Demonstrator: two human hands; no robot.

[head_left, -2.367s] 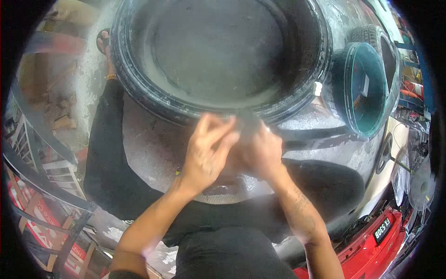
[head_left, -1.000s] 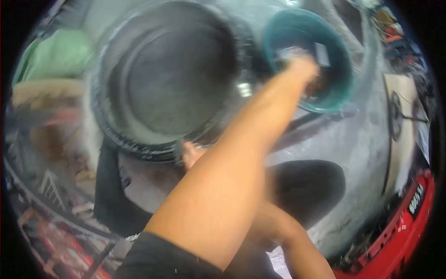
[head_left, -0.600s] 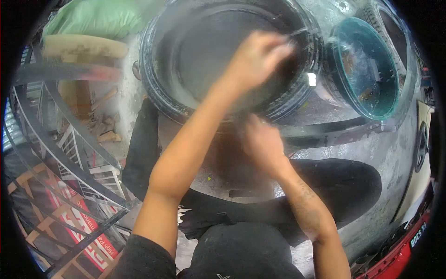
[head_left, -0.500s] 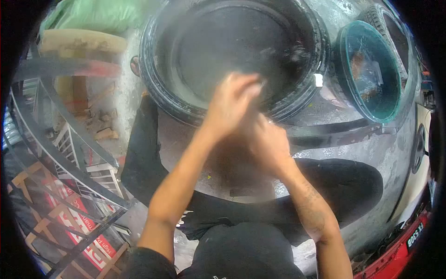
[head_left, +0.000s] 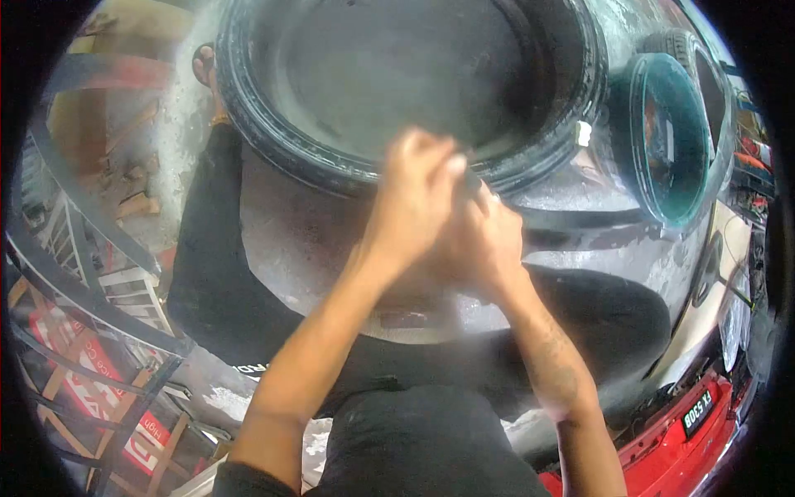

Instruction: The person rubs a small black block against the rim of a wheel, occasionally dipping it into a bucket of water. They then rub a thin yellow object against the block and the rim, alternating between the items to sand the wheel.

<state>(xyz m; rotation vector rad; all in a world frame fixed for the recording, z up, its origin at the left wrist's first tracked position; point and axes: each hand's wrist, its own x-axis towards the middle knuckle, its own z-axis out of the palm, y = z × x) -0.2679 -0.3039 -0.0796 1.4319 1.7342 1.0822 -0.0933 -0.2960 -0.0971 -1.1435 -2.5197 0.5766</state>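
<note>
In front of me stands a large round black tub (head_left: 331,170) with dark, wet-looking contents. My left hand (head_left: 414,190) and my right hand (head_left: 494,236) are close together just over its near rim. Both are closed, and motion smears the left fingers. A small dark thing (head_left: 471,177) shows between them, its kind hidden by the fingers and blur. My right hand is lower and nearer to my body, with its fingers curled.
Right of the tub stands a teal basin (head_left: 638,141), with a tyre (head_left: 681,41) behind it. A red car part (head_left: 654,451) lies at lower right. On the left are a dark curved metal frame (head_left: 91,224) and red-and-white printed boxes (head_left: 87,373).
The view has shifted, so the tub sits higher and more of the red car part shows. My hands stay together, and the dark thing between them is more visible.
</note>
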